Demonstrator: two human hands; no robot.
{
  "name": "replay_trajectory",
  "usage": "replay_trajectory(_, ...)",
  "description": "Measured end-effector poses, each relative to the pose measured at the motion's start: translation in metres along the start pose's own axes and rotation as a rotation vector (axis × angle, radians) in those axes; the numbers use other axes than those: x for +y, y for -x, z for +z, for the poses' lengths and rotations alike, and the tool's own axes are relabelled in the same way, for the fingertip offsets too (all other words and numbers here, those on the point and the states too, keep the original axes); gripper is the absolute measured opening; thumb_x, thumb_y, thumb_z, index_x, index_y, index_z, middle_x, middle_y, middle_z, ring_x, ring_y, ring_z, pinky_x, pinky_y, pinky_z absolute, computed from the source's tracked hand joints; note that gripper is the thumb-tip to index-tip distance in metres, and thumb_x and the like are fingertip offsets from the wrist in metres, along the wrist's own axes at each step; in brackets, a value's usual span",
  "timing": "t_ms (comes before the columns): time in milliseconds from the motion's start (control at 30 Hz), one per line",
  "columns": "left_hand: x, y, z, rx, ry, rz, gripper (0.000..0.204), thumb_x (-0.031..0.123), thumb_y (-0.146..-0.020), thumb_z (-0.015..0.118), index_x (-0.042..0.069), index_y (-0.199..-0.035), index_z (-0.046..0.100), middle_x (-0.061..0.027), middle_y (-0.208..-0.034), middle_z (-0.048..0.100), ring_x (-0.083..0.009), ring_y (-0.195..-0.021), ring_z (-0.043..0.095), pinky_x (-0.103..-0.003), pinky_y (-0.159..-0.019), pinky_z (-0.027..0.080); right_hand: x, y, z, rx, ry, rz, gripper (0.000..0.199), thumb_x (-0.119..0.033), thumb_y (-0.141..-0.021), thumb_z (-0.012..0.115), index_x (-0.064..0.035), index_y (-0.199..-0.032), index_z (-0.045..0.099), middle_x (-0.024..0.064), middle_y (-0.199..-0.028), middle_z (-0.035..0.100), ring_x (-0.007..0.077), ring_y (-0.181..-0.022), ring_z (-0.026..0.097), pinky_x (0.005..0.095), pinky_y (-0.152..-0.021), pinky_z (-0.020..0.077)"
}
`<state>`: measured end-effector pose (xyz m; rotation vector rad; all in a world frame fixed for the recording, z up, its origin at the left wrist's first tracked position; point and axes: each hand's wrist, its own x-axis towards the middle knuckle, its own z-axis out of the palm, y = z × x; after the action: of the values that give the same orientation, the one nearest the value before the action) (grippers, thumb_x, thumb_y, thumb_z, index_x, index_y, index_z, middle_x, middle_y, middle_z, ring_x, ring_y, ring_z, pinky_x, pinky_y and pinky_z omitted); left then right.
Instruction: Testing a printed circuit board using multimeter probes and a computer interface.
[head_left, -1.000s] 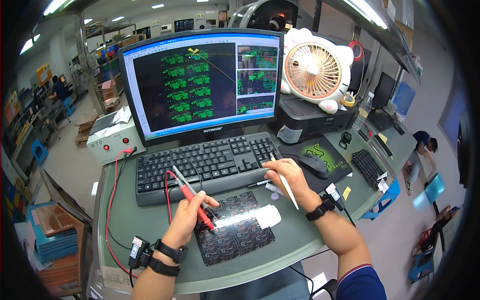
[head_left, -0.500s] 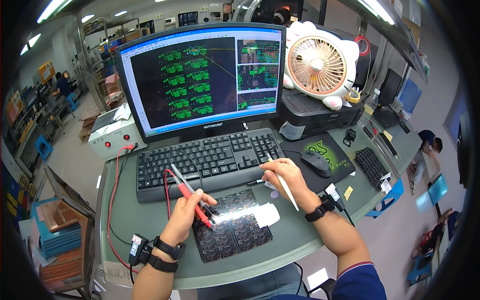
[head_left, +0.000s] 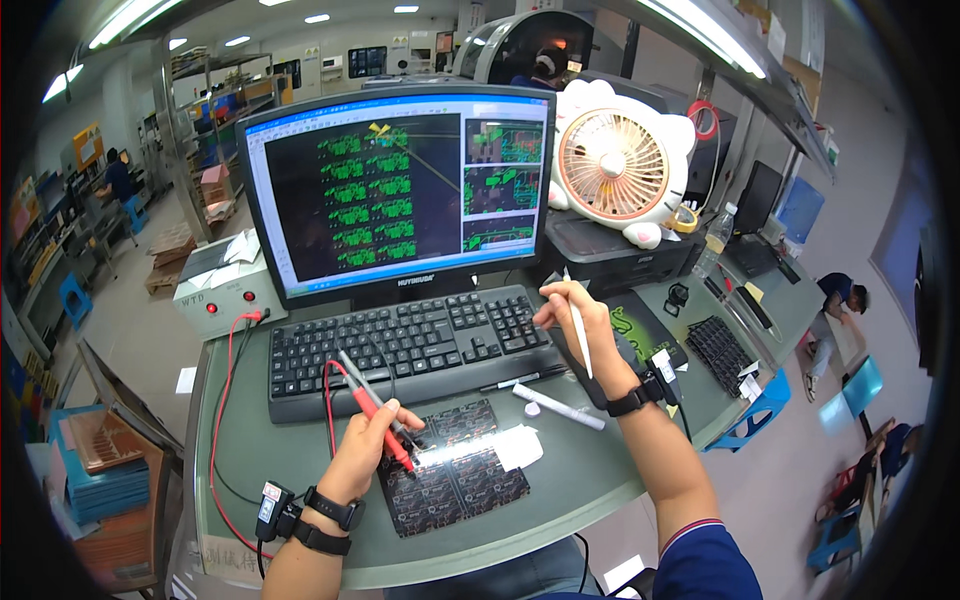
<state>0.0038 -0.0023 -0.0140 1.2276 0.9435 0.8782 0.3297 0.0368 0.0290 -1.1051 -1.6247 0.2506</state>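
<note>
My left hand (head_left: 366,440) is closed round a red test probe (head_left: 367,403) and a grey-black test probe (head_left: 350,368). Both cross over the left side of a dark circuit board panel (head_left: 435,508); whether a tip touches it I cannot tell. White paper (head_left: 518,449) lies on the panel's right part. Pinched in my right hand (head_left: 588,322) is a slim white pen-like stick (head_left: 581,342), raised near the right end of the black keyboard (head_left: 410,350). The mouse is mostly hidden behind this hand.
A monitor (head_left: 365,210) showing green board layouts stands behind the keyboard. Red and black leads run to a white test box (head_left: 230,290) at left. A white tube (head_left: 558,407), a cat-shaped fan (head_left: 615,165), a black printer (head_left: 620,250) and a bottle (head_left: 715,240) are at right.
The view has shifted slightly. My right hand has moved away from the number keys to the right with the stick, uncovering the white tube. My left hand keeps both probes over the panel.
</note>
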Motion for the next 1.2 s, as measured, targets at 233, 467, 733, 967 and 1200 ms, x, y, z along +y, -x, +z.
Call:
replay_trajectory(233, 0.000, 0.001, -0.001, 0.005, -0.045, -0.032, 0.046, 0.035, -0.101, 0.042, 0.000, -0.088, 0.070, -0.0003, -0.074, 0.059, -0.0067, -0.068, 0.050, -0.022, -0.065, 0.040, 0.056, 0.007, -0.014, -0.108, 0.404, -0.088, 0.011, -0.014, -0.094, 0.056, -0.0100, -0.102, 0.062, 0.0041, -0.094, 0.071, 0.0259, -0.100, 0.060, 0.0405, -0.094, 0.0375)
replay_trajectory(467, -0.001, 0.000, 0.000, 0.001, -0.049, -0.023, 0.046, 0.037, -0.100, 0.043, 0.002, -0.088, 0.070, 0.0003, -0.071, 0.058, -0.0062, -0.064, 0.049, -0.021, -0.062, 0.039, 0.047, 0.004, 0.006, -0.260, 0.534, -0.151, 0.010, -0.016, -0.094, 0.056, -0.0107, -0.101, 0.061, 0.0025, -0.092, 0.068, 0.0241, -0.104, 0.059, 0.0433, -0.104, 0.0329)
replay_trajectory(733, 0.003, 0.002, 0.001, -0.002, -0.040, -0.044, 0.046, 0.037, -0.100, 0.044, 0.001, -0.087, 0.070, 0.0000, -0.071, 0.058, -0.0064, -0.065, 0.049, -0.020, -0.063, 0.039, 0.028, 0.005, 0.019, -0.297, 0.448, -0.263, 0.009, -0.017, -0.095, 0.057, -0.0113, -0.099, 0.061, 0.0001, -0.089, 0.069, 0.0215, -0.097, 0.061, 0.0438, -0.107, 0.0312)
replay_trajectory(967, 0.002, 0.003, 0.000, -0.021, -0.044, -0.053, 0.046, 0.036, -0.100, 0.044, 0.001, -0.088, 0.070, -0.0005, -0.072, 0.059, -0.0066, -0.065, 0.050, -0.021, -0.063, 0.040, 0.043, -0.020, 0.011, -0.131, 0.513, -0.112, 0.014, -0.020, -0.094, 0.056, -0.0087, -0.103, 0.060, 0.0093, -0.089, 0.068, 0.0316, -0.092, 0.060, 0.0425, -0.090, 0.0389)
replay_trajectory(1200, 0.001, 0.001, -0.002, -0.038, -0.037, -0.036, 0.045, 0.036, -0.100, 0.043, 0.001, -0.089, 0.070, -0.0003, -0.073, 0.059, -0.0062, -0.066, 0.050, -0.021, -0.063, 0.040, 0.045, -0.011, 0.007, -0.186, 0.536, -0.074, 0.013, -0.021, -0.094, 0.055, -0.0096, -0.099, 0.060, 0.0082, -0.086, 0.068, 0.0285, -0.090, 0.062, 0.0401, -0.088, 0.0400)
